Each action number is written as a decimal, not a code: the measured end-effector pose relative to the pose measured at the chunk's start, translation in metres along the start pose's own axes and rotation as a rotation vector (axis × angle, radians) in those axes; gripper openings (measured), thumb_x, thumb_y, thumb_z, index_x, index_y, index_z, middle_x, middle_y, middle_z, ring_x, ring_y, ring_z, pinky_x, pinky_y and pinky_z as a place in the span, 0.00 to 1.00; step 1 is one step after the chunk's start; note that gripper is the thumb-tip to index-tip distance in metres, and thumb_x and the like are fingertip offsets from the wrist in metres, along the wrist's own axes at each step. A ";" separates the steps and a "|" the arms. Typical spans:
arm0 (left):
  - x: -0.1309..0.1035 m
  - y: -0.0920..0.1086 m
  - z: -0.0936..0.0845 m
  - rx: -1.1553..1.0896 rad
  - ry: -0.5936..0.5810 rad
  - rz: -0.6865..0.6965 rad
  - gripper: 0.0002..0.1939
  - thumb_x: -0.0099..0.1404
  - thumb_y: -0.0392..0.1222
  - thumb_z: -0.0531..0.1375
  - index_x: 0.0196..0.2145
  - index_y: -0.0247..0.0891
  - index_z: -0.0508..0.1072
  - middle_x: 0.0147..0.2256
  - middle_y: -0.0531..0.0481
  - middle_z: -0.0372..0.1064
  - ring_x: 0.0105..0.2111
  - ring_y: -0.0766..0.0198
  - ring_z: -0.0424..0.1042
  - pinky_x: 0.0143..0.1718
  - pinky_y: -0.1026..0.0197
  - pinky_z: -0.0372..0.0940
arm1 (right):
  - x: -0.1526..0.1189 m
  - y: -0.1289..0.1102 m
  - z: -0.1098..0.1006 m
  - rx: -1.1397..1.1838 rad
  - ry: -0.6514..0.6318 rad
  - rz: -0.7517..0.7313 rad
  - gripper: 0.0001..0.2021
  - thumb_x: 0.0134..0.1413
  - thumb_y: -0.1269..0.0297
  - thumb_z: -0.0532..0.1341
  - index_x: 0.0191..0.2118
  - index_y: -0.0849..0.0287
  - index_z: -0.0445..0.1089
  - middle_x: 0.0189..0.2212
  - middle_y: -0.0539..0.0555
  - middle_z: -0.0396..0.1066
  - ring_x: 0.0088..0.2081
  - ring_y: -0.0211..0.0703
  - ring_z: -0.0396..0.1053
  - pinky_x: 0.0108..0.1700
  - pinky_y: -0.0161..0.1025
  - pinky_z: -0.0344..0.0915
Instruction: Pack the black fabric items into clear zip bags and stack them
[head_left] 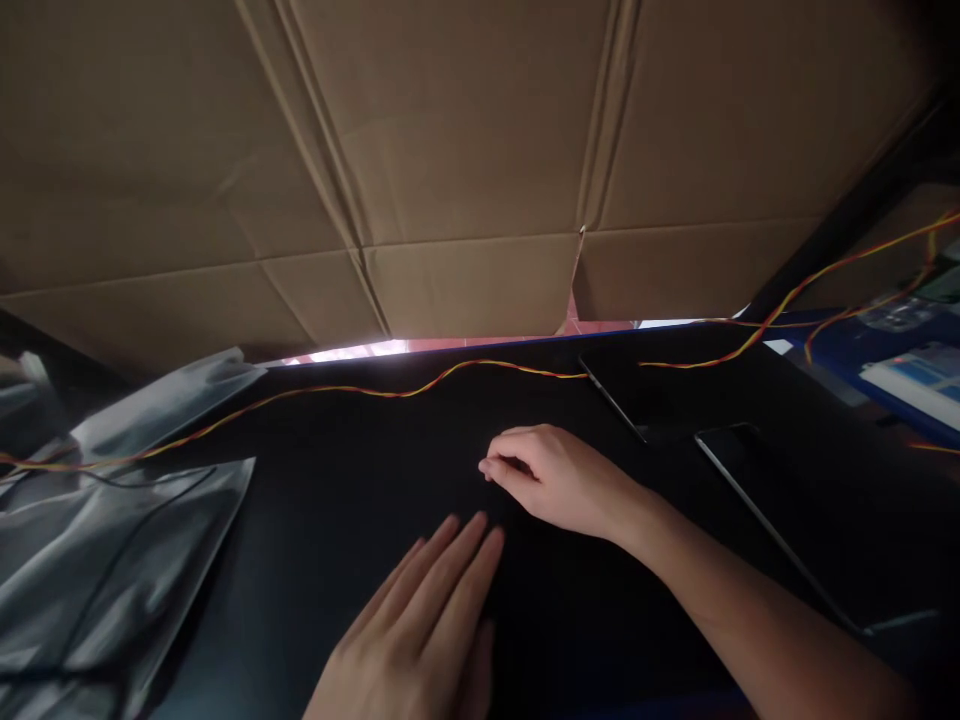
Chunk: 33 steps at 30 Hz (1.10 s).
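My left hand (420, 630) is low in the middle of the view, with its fingers stretched out over the black tabletop (337, 560). Just beyond and to its right, my right hand (555, 480) is closed in a pinch, thumb and fingertips meeting. Whatever those tips may hold is too small or hidden to make out. The two hands are apart. To the right of my right hand lies a flat, dark slab with a pale edge (780, 530). Another thin dark slab (619, 395) lies farther back.
A twisted red and yellow wire (480, 363) runs across the back of the table. Clear plastic bags (150, 550) lie at the left. A cardboard wall (465, 150) stands behind. At the right is a blue surface (832, 345) with a white and blue packet (919, 380).
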<state>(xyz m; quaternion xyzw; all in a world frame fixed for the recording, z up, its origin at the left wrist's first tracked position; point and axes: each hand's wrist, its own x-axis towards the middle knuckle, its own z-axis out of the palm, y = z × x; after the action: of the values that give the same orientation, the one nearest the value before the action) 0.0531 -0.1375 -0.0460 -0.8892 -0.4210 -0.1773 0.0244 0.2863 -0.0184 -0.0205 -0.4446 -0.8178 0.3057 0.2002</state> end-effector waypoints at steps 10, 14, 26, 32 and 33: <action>0.086 -0.095 0.033 0.054 -0.131 -0.106 0.35 0.82 0.56 0.49 0.76 0.28 0.57 0.76 0.30 0.52 0.78 0.33 0.47 0.73 0.25 0.55 | -0.006 0.019 0.035 -0.370 -0.021 0.072 0.39 0.77 0.48 0.53 0.80 0.70 0.48 0.81 0.71 0.38 0.81 0.70 0.31 0.78 0.75 0.40; 0.073 -0.099 0.049 0.058 -0.154 -0.034 0.36 0.84 0.58 0.44 0.80 0.39 0.45 0.79 0.35 0.44 0.79 0.37 0.43 0.73 0.21 0.50 | -0.001 0.018 0.033 -0.402 -0.072 0.059 0.39 0.78 0.47 0.51 0.81 0.69 0.44 0.81 0.66 0.33 0.80 0.67 0.29 0.78 0.72 0.40; 0.077 -0.103 0.052 0.101 -0.148 0.029 0.38 0.83 0.57 0.47 0.81 0.39 0.41 0.79 0.37 0.44 0.79 0.37 0.46 0.71 0.21 0.56 | 0.004 0.023 0.036 -0.480 -0.059 -0.064 0.36 0.80 0.48 0.49 0.80 0.67 0.46 0.80 0.60 0.37 0.80 0.65 0.36 0.77 0.70 0.48; 0.076 -0.104 0.050 0.133 -0.156 0.030 0.37 0.83 0.58 0.46 0.80 0.39 0.46 0.79 0.38 0.44 0.78 0.37 0.47 0.69 0.21 0.59 | 0.004 0.022 0.034 -0.470 -0.065 -0.062 0.35 0.80 0.48 0.49 0.80 0.67 0.48 0.80 0.61 0.38 0.80 0.67 0.37 0.77 0.70 0.48; 0.075 -0.104 0.049 0.135 -0.156 0.032 0.37 0.83 0.58 0.46 0.80 0.38 0.46 0.79 0.38 0.44 0.78 0.37 0.47 0.69 0.21 0.59 | 0.004 0.022 0.034 -0.471 -0.066 -0.059 0.35 0.80 0.48 0.49 0.80 0.67 0.48 0.80 0.61 0.38 0.80 0.66 0.37 0.77 0.70 0.47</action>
<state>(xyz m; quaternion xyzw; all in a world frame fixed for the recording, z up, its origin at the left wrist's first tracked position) 0.0328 -0.0057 -0.0778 -0.9032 -0.4185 -0.0781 0.0543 0.2771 -0.0165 -0.0596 -0.4448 -0.8852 0.1149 0.0730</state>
